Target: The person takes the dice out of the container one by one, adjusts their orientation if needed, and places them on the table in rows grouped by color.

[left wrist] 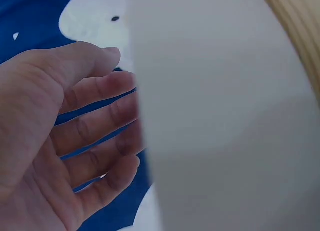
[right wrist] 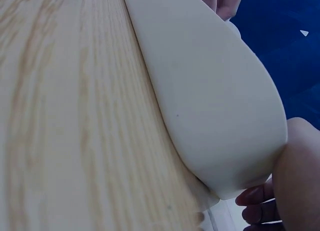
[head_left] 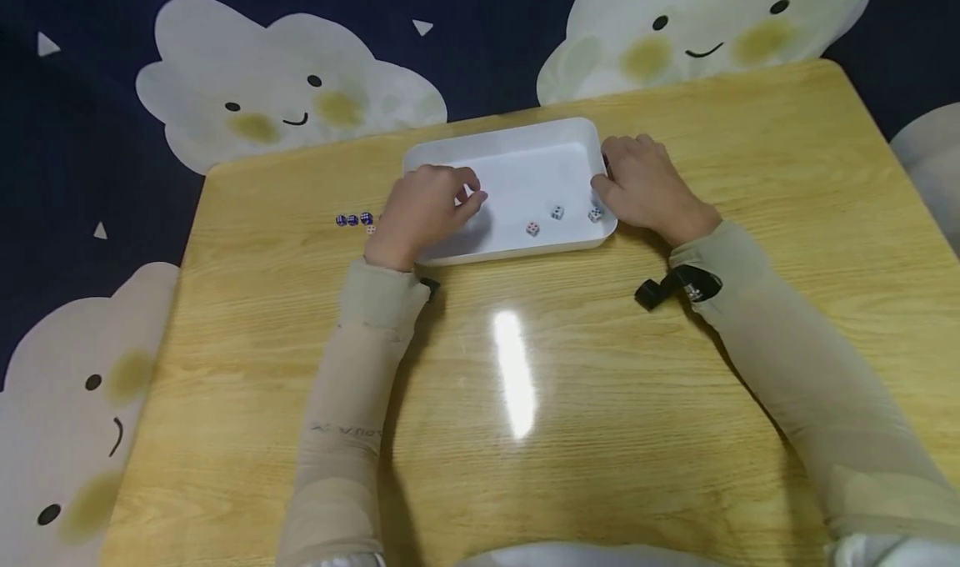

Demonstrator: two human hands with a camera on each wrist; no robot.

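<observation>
A white tray lies on the wooden table with three white dice toward its right front: one die with reddish pips, another die and a third die by the corner. My right hand grips the tray's right end, thumb over the rim and the other fingers outside and low against the wall. Over the tray's left part hovers my left hand; its fingers are loosely bent, and the left wrist view shows nothing in its palm.
Just left of the tray sits a short row of blue dice, with a white die in front, partly hidden by my left hand. The table backs onto a dark blue wall with cloud pictures.
</observation>
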